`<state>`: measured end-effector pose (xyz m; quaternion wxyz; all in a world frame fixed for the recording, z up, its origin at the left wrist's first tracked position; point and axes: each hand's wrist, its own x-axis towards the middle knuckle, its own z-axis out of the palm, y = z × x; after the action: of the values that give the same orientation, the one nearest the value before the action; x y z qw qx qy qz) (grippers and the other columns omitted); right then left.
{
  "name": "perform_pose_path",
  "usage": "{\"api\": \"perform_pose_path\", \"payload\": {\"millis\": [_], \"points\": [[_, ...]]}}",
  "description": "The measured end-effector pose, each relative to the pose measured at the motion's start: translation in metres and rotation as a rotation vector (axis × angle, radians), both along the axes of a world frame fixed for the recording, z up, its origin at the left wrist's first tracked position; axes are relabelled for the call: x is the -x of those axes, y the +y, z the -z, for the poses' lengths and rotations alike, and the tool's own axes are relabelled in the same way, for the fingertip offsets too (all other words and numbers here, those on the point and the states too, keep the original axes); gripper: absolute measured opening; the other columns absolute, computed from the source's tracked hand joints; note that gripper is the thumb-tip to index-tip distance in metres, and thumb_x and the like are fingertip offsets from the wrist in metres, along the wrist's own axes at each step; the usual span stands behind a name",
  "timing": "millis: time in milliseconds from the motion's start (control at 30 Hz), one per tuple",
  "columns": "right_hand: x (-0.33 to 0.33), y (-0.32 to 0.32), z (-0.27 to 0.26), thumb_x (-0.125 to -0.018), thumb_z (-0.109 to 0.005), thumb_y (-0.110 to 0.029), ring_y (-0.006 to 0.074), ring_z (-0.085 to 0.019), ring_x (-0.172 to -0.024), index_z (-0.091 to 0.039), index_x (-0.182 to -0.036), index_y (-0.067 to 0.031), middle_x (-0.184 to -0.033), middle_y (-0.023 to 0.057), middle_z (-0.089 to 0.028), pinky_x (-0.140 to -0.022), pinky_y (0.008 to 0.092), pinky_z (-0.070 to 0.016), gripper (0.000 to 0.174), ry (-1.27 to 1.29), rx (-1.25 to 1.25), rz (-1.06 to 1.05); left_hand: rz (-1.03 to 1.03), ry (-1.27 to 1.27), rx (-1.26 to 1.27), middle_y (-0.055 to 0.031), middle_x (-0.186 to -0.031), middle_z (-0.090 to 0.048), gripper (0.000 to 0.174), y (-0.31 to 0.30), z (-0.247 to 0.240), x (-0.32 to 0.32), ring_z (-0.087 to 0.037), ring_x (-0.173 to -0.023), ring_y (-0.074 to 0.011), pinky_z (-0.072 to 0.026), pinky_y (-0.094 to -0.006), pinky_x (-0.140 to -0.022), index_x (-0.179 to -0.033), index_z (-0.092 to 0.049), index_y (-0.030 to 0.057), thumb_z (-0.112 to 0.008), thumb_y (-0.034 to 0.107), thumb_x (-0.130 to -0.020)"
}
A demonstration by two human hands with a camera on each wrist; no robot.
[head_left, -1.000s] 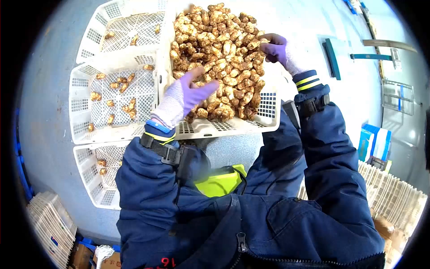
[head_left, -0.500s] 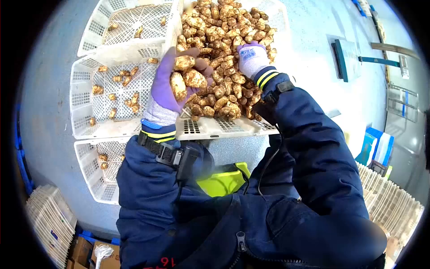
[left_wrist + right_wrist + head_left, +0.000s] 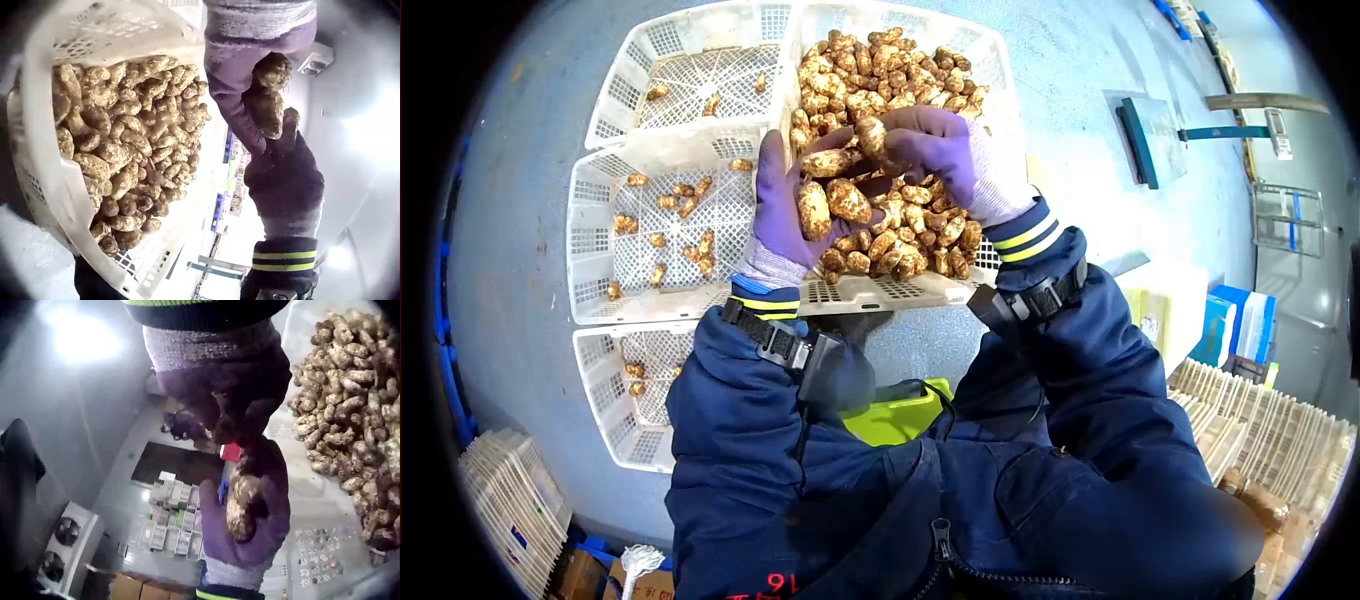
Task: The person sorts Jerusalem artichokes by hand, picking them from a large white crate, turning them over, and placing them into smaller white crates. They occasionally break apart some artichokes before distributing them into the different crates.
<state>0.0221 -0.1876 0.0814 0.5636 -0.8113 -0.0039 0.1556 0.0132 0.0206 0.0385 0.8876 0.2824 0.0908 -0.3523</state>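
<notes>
Brown, knobbly root-like pieces (image 3: 880, 80) fill a large white crate (image 3: 990, 60), also seen in the left wrist view as a heap (image 3: 144, 137). Above the crate's near left part, the left hand (image 3: 785, 210), in a purple glove, cradles several pieces (image 3: 848, 201) against its palm, fingers curled around them. Beside it the right hand (image 3: 945, 155), gloved alike, pinches one piece (image 3: 870, 138) between thumb and fingers, close to the left fingertips. In the right wrist view the left hand (image 3: 250, 531) holds its pieces (image 3: 240, 506) below the right hand (image 3: 219, 381).
Left of the full crate stand white crates with a few scattered pieces: one at the back (image 3: 635, 60), one in the middle (image 3: 590, 235) and one nearer (image 3: 615, 420). Stacked white crates (image 3: 515, 490) stand at lower left, more (image 3: 1270, 420) at right. A lime-green object (image 3: 890, 420) lies between the legs.
The left hand, empty at first, turned palm up with several pieces in it. The right hand reached into the heap, then came back to the left hand with a piece.
</notes>
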Motion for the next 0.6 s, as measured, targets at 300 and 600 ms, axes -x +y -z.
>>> {"api": "perform_pose_path", "payload": {"millis": [300,600], "points": [[0.010,0.015,-0.008,-0.089,-0.050,-0.014,0.0188,-0.065,-0.080,-0.061,-0.118,-0.0020,-0.091,0.0125,-0.069,-0.072,0.0321,-0.0518,0.033,-0.157,-0.033,-0.010,-0.064,0.066,-0.055,-0.0113,-0.130,-0.056,0.087,-0.001,0.001,-0.002,-0.058,-0.116,-0.0255,-0.0519,-0.0409,-0.094,-0.138,-0.046,0.0070,-0.030,0.076,-0.087],[0.013,0.024,-0.031,-0.090,-0.053,-0.016,0.0229,-0.066,-0.094,-0.056,-0.124,0.0005,-0.107,0.0160,-0.068,-0.082,0.0316,-0.0522,0.037,-0.157,0.179,-0.093,-0.047,-0.201,0.140,-0.0166,-0.134,-0.051,0.065,0.010,0.016,0.001,-0.054,-0.121,-0.0285,-0.0504,-0.0412,-0.098,-0.142,-0.038,0.0026,-0.029,0.050,-0.099]]}}
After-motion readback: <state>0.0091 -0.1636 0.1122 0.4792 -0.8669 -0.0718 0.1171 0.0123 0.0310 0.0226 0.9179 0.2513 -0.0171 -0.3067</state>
